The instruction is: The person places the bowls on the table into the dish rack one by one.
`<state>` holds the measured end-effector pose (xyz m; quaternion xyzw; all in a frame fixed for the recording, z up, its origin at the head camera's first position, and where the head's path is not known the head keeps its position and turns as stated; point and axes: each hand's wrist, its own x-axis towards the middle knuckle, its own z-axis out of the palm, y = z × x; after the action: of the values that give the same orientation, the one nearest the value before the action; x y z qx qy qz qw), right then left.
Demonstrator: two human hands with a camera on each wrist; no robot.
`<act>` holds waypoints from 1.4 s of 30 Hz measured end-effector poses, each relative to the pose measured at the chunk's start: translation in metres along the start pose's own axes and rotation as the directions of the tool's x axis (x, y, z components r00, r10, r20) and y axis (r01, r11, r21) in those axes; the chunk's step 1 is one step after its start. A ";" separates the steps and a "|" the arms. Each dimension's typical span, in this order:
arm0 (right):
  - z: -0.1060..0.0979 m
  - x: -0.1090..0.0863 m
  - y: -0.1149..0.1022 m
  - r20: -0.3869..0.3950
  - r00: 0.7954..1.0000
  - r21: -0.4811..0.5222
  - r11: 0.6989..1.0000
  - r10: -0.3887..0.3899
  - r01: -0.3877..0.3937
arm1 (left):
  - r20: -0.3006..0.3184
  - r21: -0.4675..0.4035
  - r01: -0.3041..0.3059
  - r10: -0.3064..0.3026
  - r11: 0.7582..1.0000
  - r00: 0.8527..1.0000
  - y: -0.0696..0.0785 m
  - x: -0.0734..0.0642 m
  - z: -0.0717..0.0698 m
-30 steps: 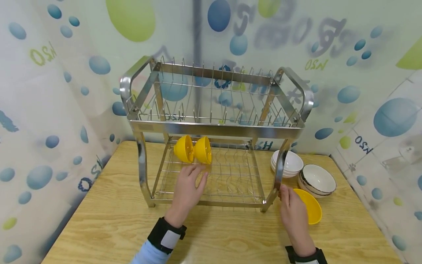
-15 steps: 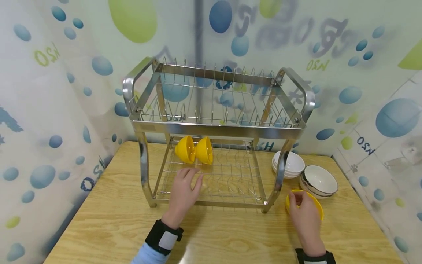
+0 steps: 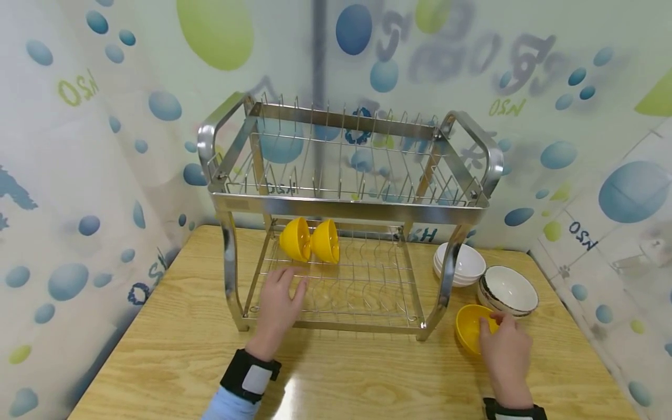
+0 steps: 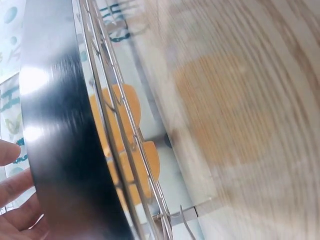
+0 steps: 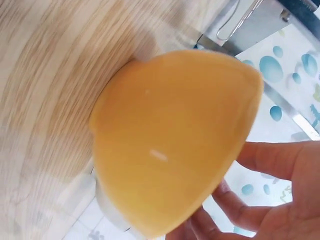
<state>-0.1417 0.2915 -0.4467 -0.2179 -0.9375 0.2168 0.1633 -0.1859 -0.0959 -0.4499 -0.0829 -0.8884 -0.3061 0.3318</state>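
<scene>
My left hand [image 3: 278, 306] is over the front of the dish rack's lower tier, fingers loosely bent and holding nothing. In the left wrist view its fingers [image 4: 22, 192] show beside the rack's metal bar [image 4: 65, 130]. Just beyond it, two yellow bowls [image 3: 295, 239] stand on their sides in the wires. To the right of the rack, a yellow bowl [image 3: 469, 329] stands upright on the table. Above this bowl's right rim is my right hand [image 3: 506, 353], thumb and fingers apart. In the right wrist view its fingertips pass behind the rim, partly hidden.
The two-tier steel dish rack [image 3: 346, 208] stands mid-table, with upright wires on its upper tier. White bowls [image 3: 466, 265] are stacked by its right leg, and dark-rimmed white bowls [image 3: 510, 290] sit beside them. A patterned curtain [image 3: 131, 70] hangs behind the wooden table [image 3: 367, 379].
My right hand has left the rack's right leg and moved right, over the yellow bowl. My left hand has drawn back left and toward me, away from the two bowls in the rack.
</scene>
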 end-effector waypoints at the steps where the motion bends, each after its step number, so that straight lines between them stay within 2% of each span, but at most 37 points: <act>1: -0.001 0.001 0.001 0.006 1.000 -0.008 1.000 0.011 -0.011 | 0.001 -0.002 0.000 0.000 1.000 1.000 -0.001 0.000 -0.001; 8: -0.002 0.006 0.005 0.051 0.995 -0.070 0.994 0.088 -0.084 | -0.018 -0.003 -0.018 0.018 1.000 1.000 -0.011 0.002 -0.002; 13: -0.005 0.012 0.010 0.068 0.990 -0.125 0.986 0.123 -0.114 | -0.009 0.023 0.002 -0.001 1.000 1.000 -0.019 0.000 -0.007; 17: -0.009 0.018 0.017 0.129 0.972 -0.150 0.973 0.197 -0.177 | -0.002 0.031 0.036 -0.036 0.999 0.999 -0.024 -0.001 -0.011; 19: -0.009 0.020 0.021 0.164 0.964 -0.162 0.970 0.209 -0.183 | -0.003 0.026 0.049 -0.049 0.998 0.999 -0.026 -0.001 -0.013; 25: -0.010 0.025 0.035 0.246 0.956 -0.162 0.979 0.162 -0.124 | -0.010 0.028 0.054 -0.054 0.998 0.998 -0.030 0.001 -0.016; 36: -0.006 0.029 0.039 0.268 0.955 -0.151 0.984 0.129 -0.091 | -0.016 0.017 0.052 -0.052 0.998 0.999 -0.029 0.002 -0.022; 42: -0.005 0.027 0.041 0.308 0.946 -0.143 0.988 0.105 -0.063 | -0.013 0.017 0.049 -0.049 0.999 0.999 -0.029 0.000 -0.022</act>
<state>-0.1491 0.3399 -0.4563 -0.2306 -0.9535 0.1936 -0.0121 -0.1846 -0.1325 -0.4511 -0.0563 -0.8907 -0.3068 0.3307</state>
